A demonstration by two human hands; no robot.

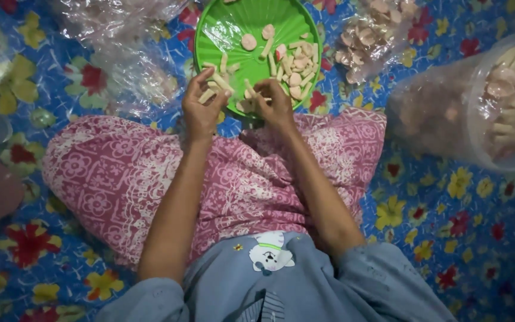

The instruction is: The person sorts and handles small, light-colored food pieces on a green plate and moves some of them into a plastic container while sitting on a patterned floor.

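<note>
Pale stick-shaped and round cracker pieces [293, 62] lay on the round green plastic plate [227, 27] at upper centre of the frame, within easy reach, where the left hand [202, 110] and right hand [274, 102] each pinched some with curled fingers.

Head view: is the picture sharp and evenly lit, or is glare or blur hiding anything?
Head view: soft overall; the green plate is brightly lit, with pale sheen streaks but readable; the left hand and right hand are slightly blurred; glare whitens the clear plastic bags; the tub at the right edge is hazy; corners darken.
</note>
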